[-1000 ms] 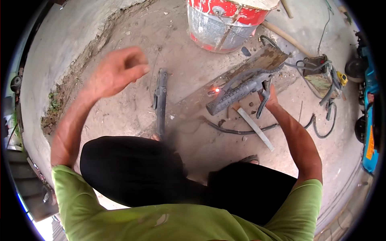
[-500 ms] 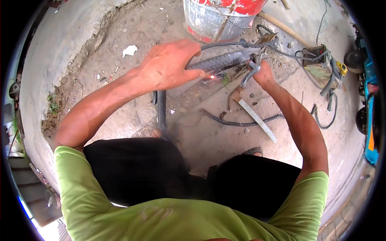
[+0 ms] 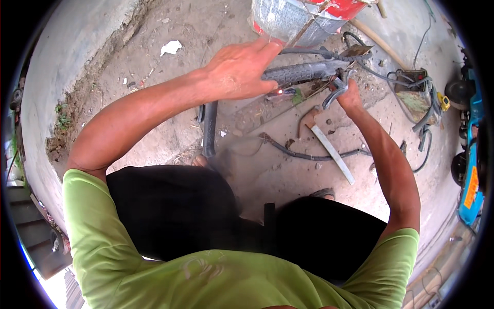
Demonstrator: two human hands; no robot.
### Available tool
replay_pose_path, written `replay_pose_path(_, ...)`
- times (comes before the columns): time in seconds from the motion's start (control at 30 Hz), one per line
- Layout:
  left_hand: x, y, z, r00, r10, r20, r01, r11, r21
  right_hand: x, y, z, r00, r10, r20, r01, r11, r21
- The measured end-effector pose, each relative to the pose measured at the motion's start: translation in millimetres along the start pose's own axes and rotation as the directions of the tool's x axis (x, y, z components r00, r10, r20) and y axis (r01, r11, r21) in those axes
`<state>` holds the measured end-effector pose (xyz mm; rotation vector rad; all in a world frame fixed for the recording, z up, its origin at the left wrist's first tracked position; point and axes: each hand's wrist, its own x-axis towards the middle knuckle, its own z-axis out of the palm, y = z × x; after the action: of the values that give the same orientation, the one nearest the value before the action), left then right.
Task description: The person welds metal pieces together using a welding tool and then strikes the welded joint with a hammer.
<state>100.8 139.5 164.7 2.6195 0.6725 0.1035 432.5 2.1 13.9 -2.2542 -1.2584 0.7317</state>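
My left hand (image 3: 242, 69) is closed around a worn black tyre (image 3: 296, 73) with a knobbly tread, its thumb along the lower side. A small red glowing spot shows just below the thumb tip. Part of a black tread strip (image 3: 209, 129) hangs below my left wrist, down beside my foot. At the tyre's right end my right hand (image 3: 351, 98) is closed on a grey metal tool with a curved handle (image 3: 335, 93); the fingers are partly hidden. On the ground below lies a flat pale blade with a brown handle (image 3: 332, 154).
A red and grey bucket (image 3: 303, 20) stands beyond the tyre, a wooden handle (image 3: 381, 44) beside it. Black cables run to a worn box-shaped device (image 3: 411, 80) on the right. A blue wheeled object (image 3: 471, 170) stands at the far right. A broken concrete edge (image 3: 77, 98) runs along the left.
The view has shifted a little, so the bucket and the tyre appear farther right. Both hands keep their hold, with little movement against the tyre.
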Motion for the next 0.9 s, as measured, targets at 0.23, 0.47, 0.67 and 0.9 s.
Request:
replay_pose_path(0.23,4,0,3,0.998,-0.046,0.048,0.045,0.999,0.017,-8,-14,-1,1.000,-0.027,-0.009,0.026,0.998,-0.065)
replay_pose_path(0.47,8,3,3,0.999,0.037,0.035,-0.038,0.999,0.023,-2,23,24,0.998,0.000,-0.062,0.003,0.999,0.053)
replay_pose_path(0.67,8,-7,6,0.988,0.138,-0.071,-0.140,0.990,-0.015,-6,9,30,0.921,0.324,0.218,-0.389,0.717,0.578)
replay_pose_path(0.9,16,-13,-27,0.953,0.168,-0.254,-0.200,0.974,-0.105,-31,-20,15,0.856,0.487,0.173,-0.493,0.670,0.555)
